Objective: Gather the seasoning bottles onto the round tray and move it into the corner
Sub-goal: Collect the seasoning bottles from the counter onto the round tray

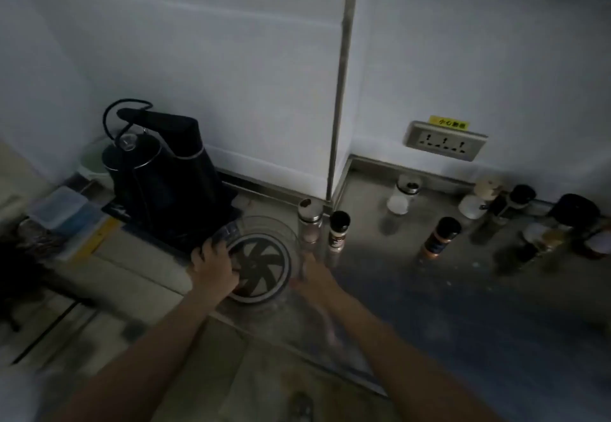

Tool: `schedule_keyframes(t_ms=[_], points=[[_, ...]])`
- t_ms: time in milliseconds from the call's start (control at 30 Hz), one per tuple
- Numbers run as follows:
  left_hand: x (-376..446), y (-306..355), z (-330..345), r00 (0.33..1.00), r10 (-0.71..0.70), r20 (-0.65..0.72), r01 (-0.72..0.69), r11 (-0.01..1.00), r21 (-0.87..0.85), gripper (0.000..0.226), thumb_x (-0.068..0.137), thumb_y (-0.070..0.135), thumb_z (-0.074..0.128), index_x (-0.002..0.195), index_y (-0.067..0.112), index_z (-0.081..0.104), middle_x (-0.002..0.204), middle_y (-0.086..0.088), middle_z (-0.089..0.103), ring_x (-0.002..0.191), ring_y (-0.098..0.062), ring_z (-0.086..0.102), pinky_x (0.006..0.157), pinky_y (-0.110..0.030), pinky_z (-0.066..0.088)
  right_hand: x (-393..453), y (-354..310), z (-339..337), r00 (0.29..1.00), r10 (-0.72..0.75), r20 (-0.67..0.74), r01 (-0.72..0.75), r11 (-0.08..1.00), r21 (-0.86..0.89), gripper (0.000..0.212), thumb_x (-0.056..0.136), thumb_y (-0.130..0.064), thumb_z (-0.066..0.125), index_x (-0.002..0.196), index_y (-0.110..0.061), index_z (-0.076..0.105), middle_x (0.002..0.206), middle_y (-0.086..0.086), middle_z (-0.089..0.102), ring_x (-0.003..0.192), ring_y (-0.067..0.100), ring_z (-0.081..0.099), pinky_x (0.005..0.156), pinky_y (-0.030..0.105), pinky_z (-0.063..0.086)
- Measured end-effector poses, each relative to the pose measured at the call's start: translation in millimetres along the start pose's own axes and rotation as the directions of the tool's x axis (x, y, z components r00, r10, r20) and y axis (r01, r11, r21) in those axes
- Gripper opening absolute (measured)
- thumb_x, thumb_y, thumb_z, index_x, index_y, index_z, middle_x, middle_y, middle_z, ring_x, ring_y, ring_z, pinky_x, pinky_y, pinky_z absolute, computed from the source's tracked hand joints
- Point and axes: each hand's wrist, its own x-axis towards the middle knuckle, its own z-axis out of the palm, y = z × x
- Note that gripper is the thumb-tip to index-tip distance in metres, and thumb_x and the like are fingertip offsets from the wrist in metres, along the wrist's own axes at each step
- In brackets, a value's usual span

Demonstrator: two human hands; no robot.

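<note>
Left hand (214, 264) and right hand (312, 278) clamp opposite rims of the round tray (261, 256), which we steady just right of the kettle (158, 170); seasoning bottles (439, 238) stand farther right on the bench (429, 306), ungathered.

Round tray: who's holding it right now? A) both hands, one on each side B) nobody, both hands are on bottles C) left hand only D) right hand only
A: the left hand grips the left rim of the round tray while the right hand is on its right rim, with no seasoning bottle seen on it yet.
</note>
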Motion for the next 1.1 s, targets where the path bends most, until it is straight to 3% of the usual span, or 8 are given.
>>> schedule_keyframes(t_ms=[133,267,433,533,600,667,800,1100], points=[[25.0,-22.9,0.7,0.99,-0.027,0.14,0.046,0.99,-0.132,0.068,0.087,0.02,0.057,0.142,0.017,0.016,0.152,-0.012,0.003,0.135,-0.041,0.019,0.107,-0.049,0.033,21.9,-12.6,21.7,0.993,0.091,-0.075,-0.092,0.996,-0.012,0.047,0.09,-0.025,0.051,0.134,-0.017,0.036,0.138,0.013,0.037,0.128,0.04,0.039,0.104,0.044,0.035],[32.8,-25.0,7.1,0.997,0.015,0.075,-0.006,0.992,-0.129,0.068,0.088,0.019,0.056,0.143,0.018,0.017,0.149,-0.012,0.01,0.131,-0.041,0.027,0.104,-0.05,0.035,20.5,1.3,17.1,0.975,0.174,-0.136,-0.185,0.98,-0.076,0.037,0.09,-0.016,0.048,0.125,-0.006,0.042,0.136,0.016,0.039,0.125,0.04,0.043,0.103,0.043,0.036],[25.2,-11.4,18.6,0.967,0.21,0.145,-0.179,0.963,-0.204,0.056,0.091,0.012,0.048,0.143,0.014,0.026,0.14,-0.014,0.042,0.126,-0.029,0.045,0.1,-0.038,0.04,1.7,24.6,-8.0,0.974,0.195,-0.118,-0.222,0.928,-0.298,0.038,0.089,-0.014,0.046,0.126,-0.012,0.046,0.127,0.013,0.045,0.122,0.038,0.045,0.099,0.042,0.043],[19.3,-2.3,24.0,0.966,0.219,0.138,-0.191,0.963,-0.191,0.056,0.091,0.013,0.048,0.142,0.015,0.026,0.129,-0.012,0.053,0.117,-0.028,0.052,0.094,-0.037,0.043,-8.6,-1.2,-35.0,0.949,-0.032,-0.314,-0.114,0.894,-0.433,0.026,0.091,-0.016,0.045,0.114,-0.008,0.054,0.118,0.01,0.048,0.116,0.029,0.045,0.087,0.041,0.047],[19.7,-0.8,24.6,0.968,0.207,0.14,-0.181,0.967,-0.179,0.056,0.091,0.015,0.048,0.143,0.017,0.025,0.128,-0.013,0.053,0.117,-0.03,0.052,0.094,-0.039,0.043,1.5,-27.2,-55.4,0.847,-0.312,-0.43,0.068,0.867,-0.494,0.021,0.088,-0.013,0.052,0.106,-0.004,0.06,0.114,0.014,0.053,0.112,0.031,0.048,0.085,0.04,0.048],[20.6,-0.4,23.6,0.966,0.212,0.149,-0.184,0.965,-0.186,0.059,0.091,0.016,0.048,0.144,0.019,0.023,0.129,-0.014,0.051,0.116,-0.03,0.052,0.096,-0.039,0.043,25.6,-44.7,-71.2,0.868,-0.382,-0.318,0.152,0.813,-0.562,0.036,0.086,-0.015,0.056,0.122,-0.009,0.054,0.129,0.015,0.047,0.121,0.033,0.042,0.098,0.041,0.04],[26.1,0.4,18.6,0.944,0.253,0.212,-0.215,0.959,-0.185,0.066,0.091,0.014,0.048,0.146,0.027,0.014,0.126,-0.014,0.055,0.112,-0.03,0.054,0.092,-0.037,0.044,67.7,-45.3,-78.5,0.982,-0.185,-0.041,0.097,0.679,-0.727,0.058,0.09,-0.029,0.053,0.142,-0.021,0.029,0.144,0.017,0.032,0.129,0.039,0.038,0.111,0.048,0.025],[33.7,-2.7,20.4,0.931,0.278,0.238,-0.248,0.958,-0.145,0.075,0.089,0.01,0.049,0.147,0.034,0.006,0.128,-0.009,0.056,0.113,-0.025,0.056,0.094,-0.036,0.048,78.4,-43.8,-89.3,0.985,-0.16,-0.058,0.096,0.805,-0.585,0.053,0.082,-0.017,0.064,0.129,-0.02,0.04,0.118,0.015,0.043,0.099,0.038,0.056,0.091,0.047,0.049]])
